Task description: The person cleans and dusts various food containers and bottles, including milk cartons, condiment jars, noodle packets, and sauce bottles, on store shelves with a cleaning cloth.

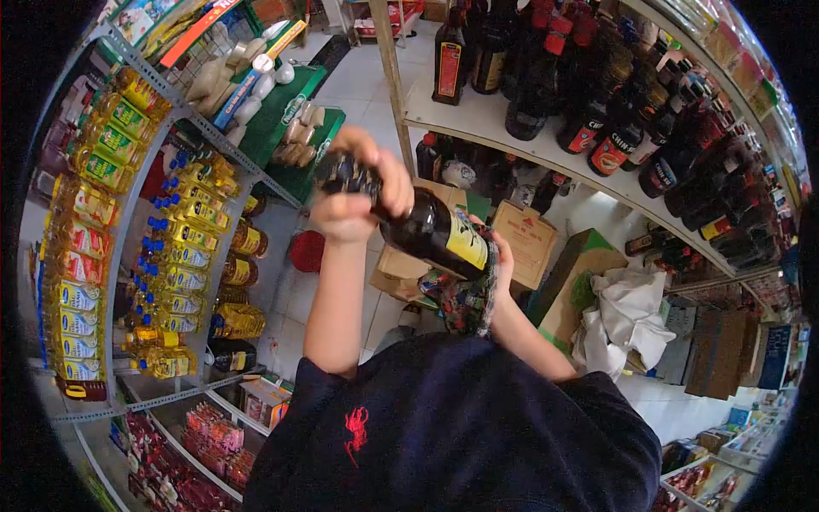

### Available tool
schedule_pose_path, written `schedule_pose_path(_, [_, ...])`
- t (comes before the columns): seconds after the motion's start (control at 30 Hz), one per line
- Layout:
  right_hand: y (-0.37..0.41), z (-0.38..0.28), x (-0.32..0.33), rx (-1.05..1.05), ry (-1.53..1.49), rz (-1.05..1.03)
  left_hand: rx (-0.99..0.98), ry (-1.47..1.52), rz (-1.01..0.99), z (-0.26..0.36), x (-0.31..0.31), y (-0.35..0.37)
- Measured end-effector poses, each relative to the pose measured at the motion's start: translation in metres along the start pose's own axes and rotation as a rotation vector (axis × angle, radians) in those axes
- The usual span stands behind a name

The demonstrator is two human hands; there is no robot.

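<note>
At the left edge, oil shelves (158, 222): I see rows of yellow oil bottles (107, 149), some with blue caps.
Near left, low shelf (162, 427): it holds red and pink packets (217, 435).
Far left of centre, green stand (294, 115): small filled bags lie on it.
Left hand (363, 183): I have it closed around the neck end of the bottle, over something dark, too blurred to name.
Dark bottle (439, 232): it is tilted between my two hands, its yellow label towards the right hand.
Right hand (503, 264): closed on a patterned cloth (467, 303), against the bottle's lower end.
Cardboard boxes (522, 243): they sit on the floor beyond the right hand.
Far right, pale shelf (490, 124): dark sauce bottles (614, 141) stand upright along it.
Right, white crumpled bag (627, 320): it lies below that shelf, beside an open green-sided box (567, 290).
</note>
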State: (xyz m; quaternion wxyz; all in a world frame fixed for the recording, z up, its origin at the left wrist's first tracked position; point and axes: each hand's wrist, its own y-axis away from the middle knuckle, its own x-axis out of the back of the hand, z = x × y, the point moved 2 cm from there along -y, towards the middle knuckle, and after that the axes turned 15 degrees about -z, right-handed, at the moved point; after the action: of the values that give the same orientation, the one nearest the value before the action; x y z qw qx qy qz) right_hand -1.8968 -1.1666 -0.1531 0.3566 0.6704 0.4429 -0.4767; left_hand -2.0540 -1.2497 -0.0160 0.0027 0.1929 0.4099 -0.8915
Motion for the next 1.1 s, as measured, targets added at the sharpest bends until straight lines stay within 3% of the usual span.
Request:
schedule_pose_path(0.07, [0.000, 0.002, -0.007, 0.126, 0.067, -0.013, 0.153, -0.253, 0.502, -0.006, 0.000, 0.004])
schedule_pose_path(0.1, [-0.002, 0.000, -0.010, 0.244, 0.134, -0.032, 0.180, -0.198, 0.779, -0.013, 0.000, 0.005])
schedule_pose_path(0.17, [-0.009, -0.012, -0.008, 0.301, 0.221, -0.077, 0.094, 0.056, 0.915, -0.021, 0.018, 0.024])
schedule_pose_path(0.23, [-0.013, -0.016, -0.007, 0.262, 0.368, 0.031, -0.112, 0.049, 0.722, -0.023, 0.015, 0.033])
schedule_pose_path(0.3, [-0.021, -0.013, 0.029, 0.184, 0.504, 0.121, -0.105, -0.102, 0.426, -0.024, -0.001, 0.031])
schedule_pose_path(0.37, [-0.028, -0.006, 0.041, -0.007, 0.301, 0.175, -0.014, -0.281, 0.245, -0.028, -0.025, 0.025])
schedule_pose_path(0.4, [-0.027, -0.008, 0.023, -0.206, 0.255, 0.273, 0.070, -0.442, 0.093, -0.027, -0.031, 0.027])
schedule_pose_path(0.43, [-0.026, -0.007, 0.000, -0.198, 0.275, 0.314, 0.150, -0.608, -0.063, -0.026, -0.033, 0.026])
schedule_pose_path(0.5, [-0.032, -0.002, 0.005, -0.189, 0.049, 0.242, 0.064, -0.742, -0.285, -0.024, -0.044, 0.013])
schedule_pose_path(0.53, [-0.031, -0.001, 0.007, -0.203, -0.086, 0.278, -0.036, -0.789, -0.306, -0.030, -0.046, 0.013])
schedule_pose_path(0.7, [-0.039, 0.004, 0.028, -0.142, -0.196, 0.175, -0.159, -0.900, -0.362, -0.057, -0.055, 0.017])
schedule_pose_path(0.77, [-0.034, 0.005, 0.019, -0.177, -0.355, -0.082, -0.192, -0.958, -0.386, -0.066, -0.052, 0.019])
schedule_pose_path(0.87, [-0.023, 0.002, -0.006, -0.223, -0.580, -0.483, -0.221, -1.039, -0.118, -0.071, -0.038, 0.017])
schedule_pose_path(0.9, [-0.018, 0.002, -0.019, -0.235, -0.656, -0.619, -0.218, -1.033, -0.123, -0.071, -0.037, 0.019])
schedule_pose_path(0.93, [-0.012, 0.002, -0.033, -0.226, -0.659, -0.619, -0.180, -1.018, -0.093, -0.070, -0.035, 0.020])
schedule_pose_path(1.0, [-0.003, -0.003, -0.052, -0.113, 0.149, 0.313, -0.125, -1.020, -0.035, -0.071, -0.028, 0.020])
schedule_pose_path(1.03, [-0.002, -0.006, -0.052, -0.109, 0.150, 0.314, -0.126, -1.017, -0.037, -0.072, -0.025, 0.019])
schedule_pose_path(1.1, [0.005, -0.014, -0.051, -0.259, 0.205, 0.212, -0.037, -0.986, 0.173, -0.075, -0.015, 0.016])
